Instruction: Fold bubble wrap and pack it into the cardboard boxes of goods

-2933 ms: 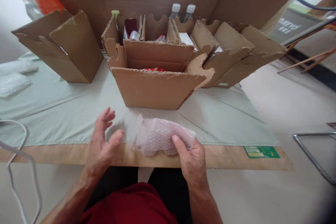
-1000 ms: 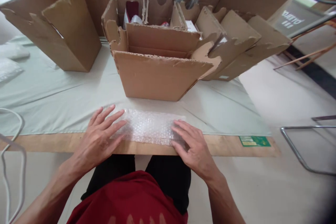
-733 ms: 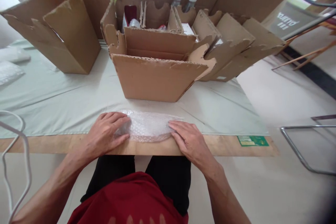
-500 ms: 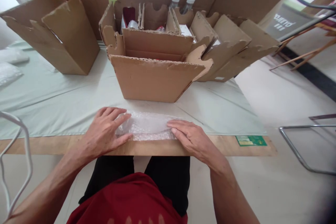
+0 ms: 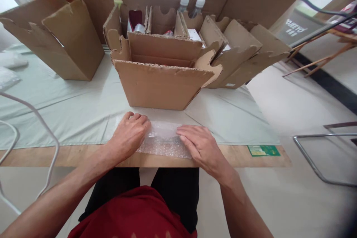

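Observation:
A clear sheet of bubble wrap [image 5: 167, 146] lies at the table's front edge, its far part folded or layered. My left hand [image 5: 130, 132] has its fingers curled down over the left part of the wrap. Against the right end rests my right hand [image 5: 201, 145], fingers close together on top and thumb tucked beside them, gripping the wrap. Whether anything lies inside the folds cannot be made out. Just beyond the hands stands an open cardboard box [image 5: 164, 85].
Behind are more cardboard boxes [image 5: 237, 44] holding bottles [image 5: 183, 3] and packets. Another open box [image 5: 75, 41] stands at left, with bubble-wrap pieces [image 5: 9, 76] beside it. A white cable [image 5: 41, 119] loops at left. A metal frame [image 5: 309, 156] stands at right.
My left hand has moved right along the wrap, and its spread fingers have curled in. More of the wrap's near edge now shows toward me. My right hand has barely moved.

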A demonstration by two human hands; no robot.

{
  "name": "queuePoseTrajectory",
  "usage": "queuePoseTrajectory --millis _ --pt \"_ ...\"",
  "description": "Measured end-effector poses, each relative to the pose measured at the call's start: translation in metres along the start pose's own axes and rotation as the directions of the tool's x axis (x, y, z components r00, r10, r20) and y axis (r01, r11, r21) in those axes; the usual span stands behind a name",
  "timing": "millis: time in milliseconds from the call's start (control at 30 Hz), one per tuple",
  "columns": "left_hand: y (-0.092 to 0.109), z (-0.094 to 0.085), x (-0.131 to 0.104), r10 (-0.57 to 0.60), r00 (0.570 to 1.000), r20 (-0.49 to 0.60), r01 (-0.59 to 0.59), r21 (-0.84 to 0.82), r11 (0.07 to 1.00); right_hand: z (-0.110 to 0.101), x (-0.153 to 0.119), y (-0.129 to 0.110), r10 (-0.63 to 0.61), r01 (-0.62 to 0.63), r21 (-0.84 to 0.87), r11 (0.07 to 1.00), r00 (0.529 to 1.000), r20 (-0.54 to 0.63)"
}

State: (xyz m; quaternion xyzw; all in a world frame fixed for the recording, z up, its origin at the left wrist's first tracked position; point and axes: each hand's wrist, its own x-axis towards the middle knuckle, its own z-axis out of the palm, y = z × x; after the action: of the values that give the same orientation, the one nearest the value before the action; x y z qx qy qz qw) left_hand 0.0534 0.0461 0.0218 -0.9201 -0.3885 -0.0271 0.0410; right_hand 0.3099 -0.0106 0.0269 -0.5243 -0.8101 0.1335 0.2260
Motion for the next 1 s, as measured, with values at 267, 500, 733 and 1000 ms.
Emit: queuePoseTrajectory --millis 267,500,733,1000 --pt "0.002 0.016 -0.011 -0.039 0.992 -0.118 0.039 0.005 0.999 0.015 -0.021 -0.009 -0.157 0.162 -0.137 0.977 0.987 0.044" --pt "0.003 0.018 -0.017 -0.018 0.99 -0.142 0.01 -0.063 0.998 0.018 -0.024 -0.005 -0.116 0.124 -0.125 0.984 0.991 0.072" --pt "0.006 0.012 -0.027 -0.005 0.998 -0.059 -0.001 -0.097 0.995 0.009 -0.019 -0.012 -0.027 0.037 -0.074 0.997 0.991 0.132" --pt "0.018 -0.002 -0.053 -0.036 0.997 0.074 0.052 -0.225 0.973 0.014 -0.016 -0.01 -0.042 0.057 -0.15 0.987 0.994 0.1"
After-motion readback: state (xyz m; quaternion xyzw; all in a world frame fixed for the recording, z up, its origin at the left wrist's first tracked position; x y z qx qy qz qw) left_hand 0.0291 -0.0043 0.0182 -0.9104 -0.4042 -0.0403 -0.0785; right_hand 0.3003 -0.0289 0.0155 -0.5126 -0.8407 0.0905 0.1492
